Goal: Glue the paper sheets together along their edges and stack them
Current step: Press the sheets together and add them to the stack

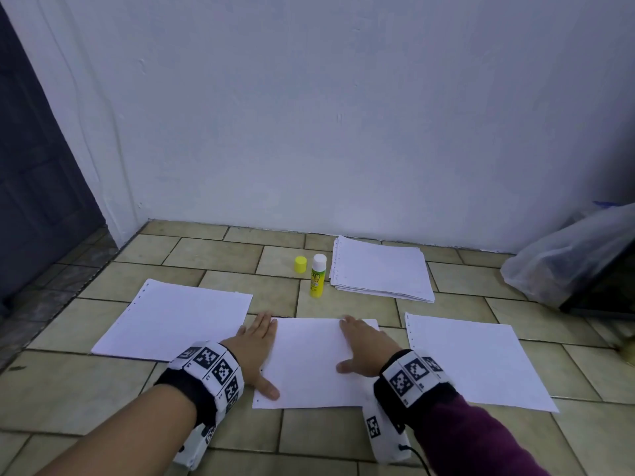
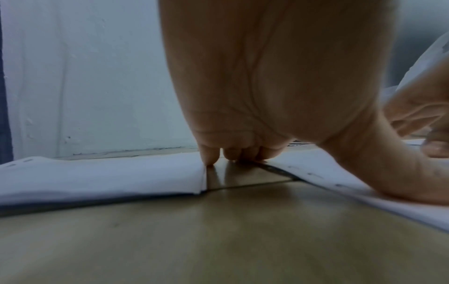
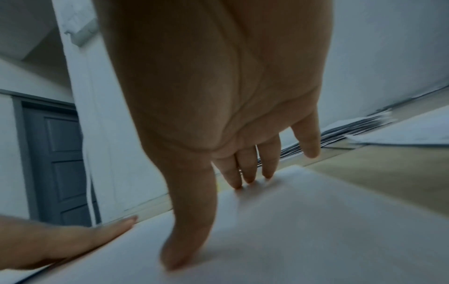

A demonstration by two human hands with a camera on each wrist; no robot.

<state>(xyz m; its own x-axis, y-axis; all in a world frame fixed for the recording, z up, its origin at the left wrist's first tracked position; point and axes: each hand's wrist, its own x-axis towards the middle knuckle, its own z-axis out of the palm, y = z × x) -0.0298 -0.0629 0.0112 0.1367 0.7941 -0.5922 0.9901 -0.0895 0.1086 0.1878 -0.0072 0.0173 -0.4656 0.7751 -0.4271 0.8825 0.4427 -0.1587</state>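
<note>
The paper stack (image 1: 381, 269) lies on the tiled floor (image 1: 213, 424) by the wall, likely light and floppy; the middle sheet (image 1: 309, 362) lies between two others, both hands flat on it, left hand (image 1: 254, 352) and right hand (image 1: 364, 348) with fingers straight (best lifted by an edge); the uncapped glue stick (image 1: 317, 276) stands beyond.

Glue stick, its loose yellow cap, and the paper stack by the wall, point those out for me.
glue stick (image 1: 316, 280), head view, on its labelled yellow body.
yellow cap (image 1: 300, 264), head view, on its side wall.
paper stack (image 1: 381, 267), head view, on the top sheet's middle.
</note>
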